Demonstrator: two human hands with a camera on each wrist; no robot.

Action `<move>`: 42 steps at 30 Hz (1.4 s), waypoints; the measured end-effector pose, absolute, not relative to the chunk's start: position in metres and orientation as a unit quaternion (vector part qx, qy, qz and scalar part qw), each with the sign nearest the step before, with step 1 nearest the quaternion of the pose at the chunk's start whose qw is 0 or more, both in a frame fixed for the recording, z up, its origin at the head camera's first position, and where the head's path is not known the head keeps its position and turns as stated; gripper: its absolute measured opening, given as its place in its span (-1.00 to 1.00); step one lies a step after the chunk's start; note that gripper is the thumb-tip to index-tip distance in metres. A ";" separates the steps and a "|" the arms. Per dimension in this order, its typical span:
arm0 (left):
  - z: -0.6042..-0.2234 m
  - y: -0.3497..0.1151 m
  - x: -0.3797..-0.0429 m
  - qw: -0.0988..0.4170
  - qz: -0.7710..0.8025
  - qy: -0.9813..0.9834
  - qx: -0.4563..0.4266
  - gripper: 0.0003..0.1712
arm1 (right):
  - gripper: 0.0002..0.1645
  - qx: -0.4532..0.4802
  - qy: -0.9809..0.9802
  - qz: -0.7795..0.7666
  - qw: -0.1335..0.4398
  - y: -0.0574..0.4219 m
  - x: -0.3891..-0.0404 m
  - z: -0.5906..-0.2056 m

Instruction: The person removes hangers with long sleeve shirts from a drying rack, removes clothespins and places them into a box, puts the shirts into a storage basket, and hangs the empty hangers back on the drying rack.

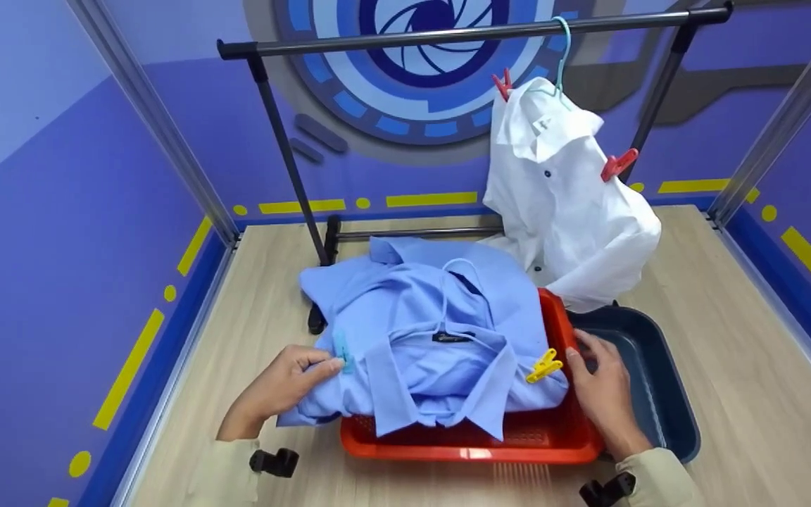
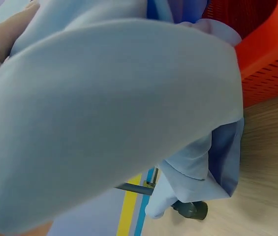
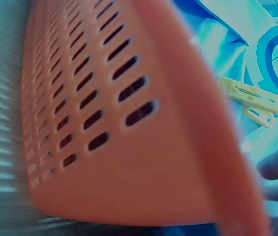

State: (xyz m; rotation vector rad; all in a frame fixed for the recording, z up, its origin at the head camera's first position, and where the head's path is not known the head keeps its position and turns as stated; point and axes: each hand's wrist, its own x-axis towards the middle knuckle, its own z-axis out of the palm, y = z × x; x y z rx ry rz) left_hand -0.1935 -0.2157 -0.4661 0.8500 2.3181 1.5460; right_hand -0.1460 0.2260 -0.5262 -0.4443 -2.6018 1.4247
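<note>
Dial centred on the blue shirt [image 1: 395, 310], 12 toward the rail [image 1: 405, 40].

Left hand [image 1: 291, 380] at 8: thumb and fingers pinching a teal clip [image 1: 342, 346], partly hidden, on the shirt's shoulder. Left wrist view is mostly a fold of cloth, so no check on the bite. My read on the step: pinning the shirt to its hanger, this shoulder being worked.

Centre: shirt lies heaped over the red basket [image 1: 472, 454], collar points toward 6, cloth spilling past the rim at 8. Pale hanger [image 1: 444, 303] sits in it, hook out of the neck toward 12.

Yellow clip [image 1: 545, 366] between 3 and 4, on the other shoulder. Looks done; can't see whether it has the hanger arm.

White shirt [image 1: 560, 190] between 1 and 2, hung off the rail on a green hanger [image 1: 564, 62], a red clip [image 1: 618, 165] on each shoulder.

Right hand [image 1: 604, 387] at 4, by the basket rim: fingers loosely bent, thumb apart, nothing pinched that I can see. Rim contact: can't tell. Dark basin [image 1: 666, 387] just beyond.

Next move, I'd say: confirm teal bites cloth plus hanger, free those fingers, take the hook, lift toward 12. Loose cloth could snag the rim.
</note>
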 end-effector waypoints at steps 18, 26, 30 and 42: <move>-0.468 -0.221 -0.192 0.085 0.530 0.802 0.262 -0.56 | -0.68 0.024 -0.852 0.500 0.152 0.220 -0.141 -0.504; -0.469 -0.224 -0.191 0.084 0.532 0.802 0.259 -0.60 | -0.65 0.032 -0.870 0.476 0.122 0.216 -0.135 -0.489; -0.469 -0.224 -0.191 0.086 0.535 0.800 0.256 -0.61 | -0.63 0.029 -0.878 0.471 0.082 0.223 -0.139 -0.497; -0.471 -0.224 -0.191 0.088 0.526 0.810 0.246 -0.58 | -0.58 0.047 -0.884 0.462 0.064 0.228 -0.142 -0.505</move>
